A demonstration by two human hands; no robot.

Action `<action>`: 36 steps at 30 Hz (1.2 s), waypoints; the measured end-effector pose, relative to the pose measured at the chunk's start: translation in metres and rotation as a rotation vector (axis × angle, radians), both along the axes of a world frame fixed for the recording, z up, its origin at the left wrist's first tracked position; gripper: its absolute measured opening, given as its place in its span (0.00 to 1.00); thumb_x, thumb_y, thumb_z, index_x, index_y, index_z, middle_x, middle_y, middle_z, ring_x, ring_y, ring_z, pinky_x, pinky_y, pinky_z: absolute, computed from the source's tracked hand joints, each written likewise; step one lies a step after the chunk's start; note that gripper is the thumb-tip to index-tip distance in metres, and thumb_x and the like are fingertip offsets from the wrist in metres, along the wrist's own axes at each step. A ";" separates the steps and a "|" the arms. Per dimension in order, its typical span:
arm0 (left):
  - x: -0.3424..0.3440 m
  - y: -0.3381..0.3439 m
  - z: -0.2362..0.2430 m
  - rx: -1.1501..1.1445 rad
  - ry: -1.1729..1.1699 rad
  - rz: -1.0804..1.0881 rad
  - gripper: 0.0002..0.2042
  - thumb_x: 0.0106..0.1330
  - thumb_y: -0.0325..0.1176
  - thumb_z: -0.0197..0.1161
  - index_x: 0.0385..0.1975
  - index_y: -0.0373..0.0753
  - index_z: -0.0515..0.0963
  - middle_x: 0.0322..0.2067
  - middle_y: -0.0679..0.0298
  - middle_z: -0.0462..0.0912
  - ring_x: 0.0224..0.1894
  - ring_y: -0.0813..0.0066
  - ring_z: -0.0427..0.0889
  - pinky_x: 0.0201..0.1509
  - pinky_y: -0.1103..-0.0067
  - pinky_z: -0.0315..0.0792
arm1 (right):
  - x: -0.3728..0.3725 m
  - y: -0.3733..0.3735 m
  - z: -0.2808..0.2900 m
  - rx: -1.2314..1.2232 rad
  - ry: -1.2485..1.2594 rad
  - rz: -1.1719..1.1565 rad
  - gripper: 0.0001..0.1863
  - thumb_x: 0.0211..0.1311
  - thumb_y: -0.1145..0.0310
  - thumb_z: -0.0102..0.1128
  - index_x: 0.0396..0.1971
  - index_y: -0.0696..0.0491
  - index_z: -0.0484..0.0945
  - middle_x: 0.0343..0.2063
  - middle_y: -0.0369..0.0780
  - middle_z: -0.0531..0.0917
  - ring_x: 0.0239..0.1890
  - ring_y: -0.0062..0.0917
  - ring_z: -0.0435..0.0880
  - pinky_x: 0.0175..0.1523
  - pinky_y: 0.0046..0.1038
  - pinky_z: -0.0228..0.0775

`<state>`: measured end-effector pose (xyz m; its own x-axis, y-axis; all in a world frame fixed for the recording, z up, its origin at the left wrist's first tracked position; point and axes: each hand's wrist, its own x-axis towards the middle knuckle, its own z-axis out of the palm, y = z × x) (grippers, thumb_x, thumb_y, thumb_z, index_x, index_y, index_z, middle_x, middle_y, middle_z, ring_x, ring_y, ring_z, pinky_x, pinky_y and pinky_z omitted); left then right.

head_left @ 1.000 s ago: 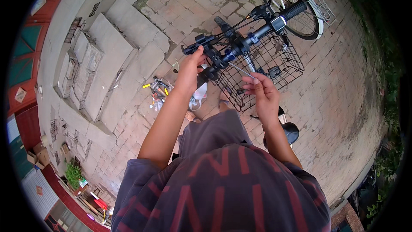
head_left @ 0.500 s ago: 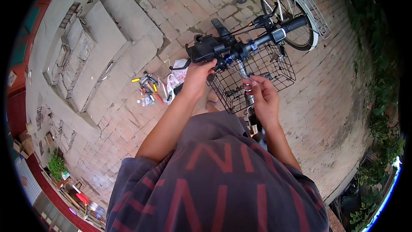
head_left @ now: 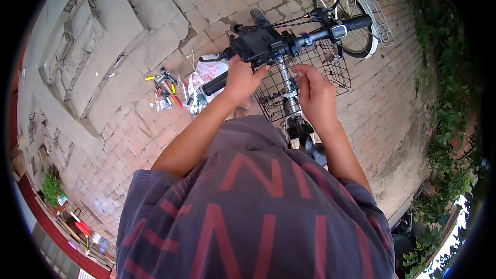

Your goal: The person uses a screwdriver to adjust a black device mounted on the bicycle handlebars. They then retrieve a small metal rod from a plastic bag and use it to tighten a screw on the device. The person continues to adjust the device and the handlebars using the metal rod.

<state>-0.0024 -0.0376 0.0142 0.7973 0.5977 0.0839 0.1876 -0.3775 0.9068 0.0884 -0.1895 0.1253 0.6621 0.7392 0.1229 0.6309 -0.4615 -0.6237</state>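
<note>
My left hand (head_left: 243,81) is closed on the underside of a black mount (head_left: 256,44) on the bicycle handlebar (head_left: 354,22). My right hand (head_left: 316,93), fingers curled in a pinch, is beside the silver stem (head_left: 287,81), right of my left hand; whatever is between its fingertips is too small to make out. Cables and a black brake lever (head_left: 209,59) run off the bar. A black wire basket (head_left: 341,80) lies beyond the stem.
Loose tools (head_left: 165,89) and a white plastic bag (head_left: 209,72) lie on the brick paving at the left. Concrete steps (head_left: 132,15) rise at the upper left. A white bicycle (head_left: 372,13) is at the upper right. Leafy plants (head_left: 447,134) line the right edge.
The mount has turned, and my left hand has moved with it slightly right and up. My right hand has moved up; the thin silver piece it held earlier no longer shows clearly.
</note>
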 end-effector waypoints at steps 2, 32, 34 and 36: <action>-0.002 -0.001 -0.004 0.092 0.014 -0.062 0.14 0.55 0.38 0.67 0.39 0.38 0.80 0.40 0.52 0.81 0.45 0.46 0.75 0.50 0.63 0.68 | 0.002 0.003 0.001 -0.031 -0.067 0.056 0.08 0.63 0.80 0.51 0.40 0.56 0.77 0.31 0.43 0.85 0.30 0.30 0.86 0.33 0.26 0.75; 0.008 -0.008 -0.022 -0.207 -0.096 0.100 0.21 0.44 0.40 0.76 0.38 0.41 0.80 0.34 0.58 0.85 0.38 0.59 0.83 0.43 0.71 0.76 | 0.031 0.029 0.013 -0.162 -0.287 0.423 0.10 0.52 0.79 0.53 0.36 0.60 0.75 0.25 0.53 0.81 0.29 0.46 0.82 0.34 0.40 0.76; 0.007 -0.008 -0.020 -0.198 -0.099 0.114 0.21 0.44 0.41 0.76 0.38 0.40 0.80 0.34 0.58 0.85 0.38 0.59 0.84 0.43 0.71 0.76 | 0.032 0.030 0.012 -0.150 -0.289 0.436 0.10 0.52 0.79 0.53 0.36 0.60 0.75 0.24 0.53 0.81 0.29 0.46 0.82 0.34 0.40 0.76; 0.006 -0.008 -0.018 -0.179 -0.075 0.121 0.22 0.44 0.41 0.76 0.38 0.40 0.80 0.35 0.57 0.85 0.39 0.59 0.84 0.43 0.70 0.76 | 0.032 0.030 0.011 -0.178 -0.324 0.449 0.10 0.51 0.80 0.53 0.36 0.60 0.75 0.23 0.53 0.81 0.28 0.46 0.82 0.33 0.41 0.75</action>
<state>0.0034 -0.0456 -0.0036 0.7143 0.6994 0.0239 0.1513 -0.1877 0.9705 0.1209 -0.1600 0.1367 0.2279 0.9668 0.1155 0.9350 -0.1842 -0.3032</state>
